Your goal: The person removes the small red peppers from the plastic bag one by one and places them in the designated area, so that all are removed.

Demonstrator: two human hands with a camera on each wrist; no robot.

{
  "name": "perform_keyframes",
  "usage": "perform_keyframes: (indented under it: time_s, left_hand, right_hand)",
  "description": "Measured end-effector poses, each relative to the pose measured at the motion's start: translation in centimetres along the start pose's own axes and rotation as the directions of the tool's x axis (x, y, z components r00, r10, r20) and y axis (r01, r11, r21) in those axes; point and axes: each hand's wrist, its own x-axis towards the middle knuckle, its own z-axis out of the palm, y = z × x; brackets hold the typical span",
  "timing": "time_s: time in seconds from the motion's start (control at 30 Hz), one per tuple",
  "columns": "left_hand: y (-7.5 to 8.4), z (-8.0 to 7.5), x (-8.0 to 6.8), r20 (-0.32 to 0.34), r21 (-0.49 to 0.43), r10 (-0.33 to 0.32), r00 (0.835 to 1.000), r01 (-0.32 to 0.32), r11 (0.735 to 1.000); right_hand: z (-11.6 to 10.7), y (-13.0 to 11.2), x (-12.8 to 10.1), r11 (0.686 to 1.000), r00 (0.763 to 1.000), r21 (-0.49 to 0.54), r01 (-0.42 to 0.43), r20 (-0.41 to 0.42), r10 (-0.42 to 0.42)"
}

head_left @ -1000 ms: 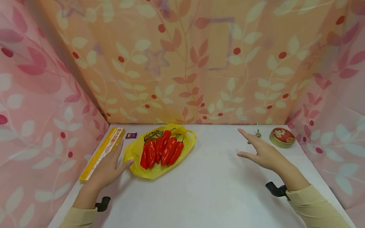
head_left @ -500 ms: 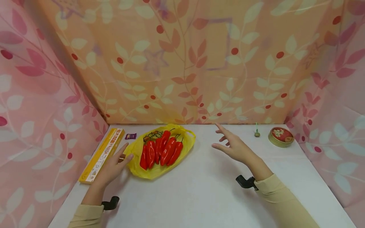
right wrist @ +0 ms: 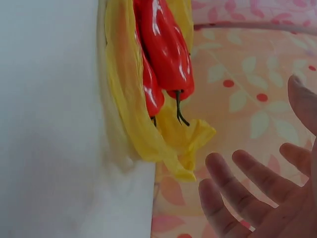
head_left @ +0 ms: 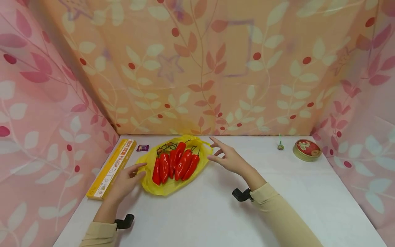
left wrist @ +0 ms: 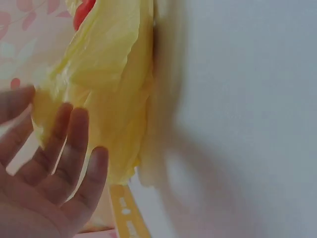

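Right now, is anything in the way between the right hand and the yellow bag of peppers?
No. The right hand hovers open beside the yellow bag, with only bare white table between. The red peppers lie inside it.

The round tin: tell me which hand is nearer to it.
Right. The right hand hovers by the yellow bag, well left of the round tin; the left hand lies farther off, at the bag's far left edge.
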Motion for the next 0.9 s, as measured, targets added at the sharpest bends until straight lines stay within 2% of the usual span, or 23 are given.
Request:
perform_keyframes:
  time_s: [0.1,0.2,0.37,0.57,0.77,0.9]
  left_hand:
    - [-0.1,0.1,-0.1,-0.006,-0.058,-0.038,0.999,0.038,0.998]
    - [0.0,0.2,-0.2,-0.014,-0.091,-0.05,0.999,0.048,0.995]
    - [0.2,0.1,-0.1,-0.006,-0.084,-0.044,0.999,0.044,0.996]
    - [0.3,0.0,-0.1,0.008,-0.081,-0.065,0.998,0.066,0.995]
    - [0.3,0.2,0.0,0.014,-0.1,-0.08,0.997,0.081,0.992]
    - [0.3,0.4,0.1,0.017,-0.112,-0.077,0.997,0.079,0.991]
  right_hand:
    - [1.0,-0.3,1.1,0.999,0.999,0.036,-0.013,0.038,0.012]
    - [1.9,-0.7,2.3,0.997,0.997,0.078,-0.028,0.073,0.023]
    - [3.7,-0.6,4.1,0.988,0.995,0.139,-0.065,0.085,0.053]
    - [6.0,-0.6,5.7,0.961,0.987,0.246,-0.129,0.123,0.101]
    - [7.7,-1.0,6.4,0.965,0.986,0.209,-0.16,0.074,0.148]
    - [8.7,-1.3,6.8,0.955,0.976,0.203,-0.216,0.072,0.205]
